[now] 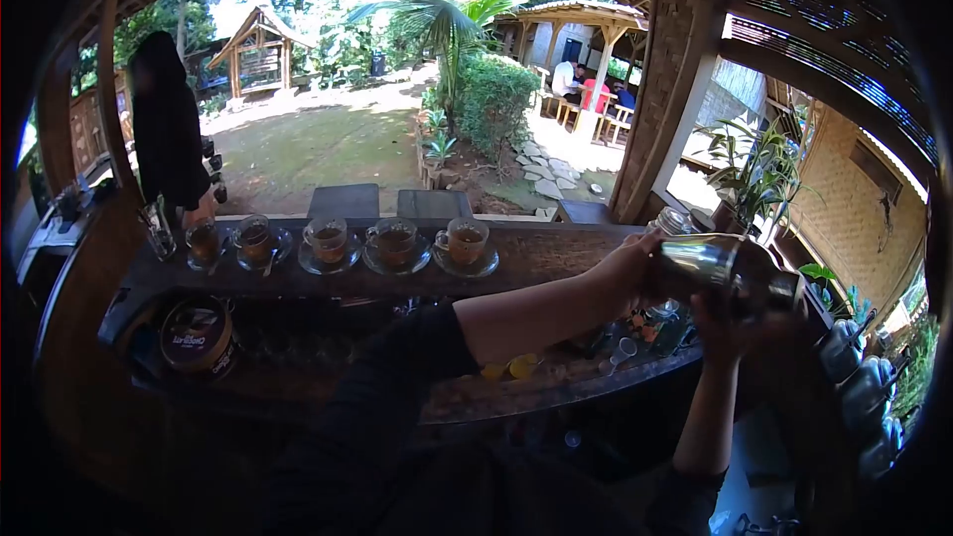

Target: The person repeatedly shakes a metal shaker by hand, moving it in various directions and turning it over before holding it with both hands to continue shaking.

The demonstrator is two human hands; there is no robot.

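Observation:
A shiny metal cocktail shaker [703, 260] is held up on its side at the right of the view, above the counter. My left hand [635, 260] reaches across and wraps round its left end. Beneath the other end, my right hand [733, 330] grips the shaker from below, its fingers partly in shadow. Along the wooden counter [556, 243] to the left stand several glass cups of brown drink on saucers, the nearest cup [465, 240] being the one closest to my left arm. A glass jar [673, 221] stands behind the shaker.
On the lower shelf sit a round tin [196, 335] and a small clear cup [623, 348]. Several metal pots [844, 349] line the right edge. A person in dark clothing [167, 129] stands beyond the counter at left; a potted plant [747, 174] stands at right.

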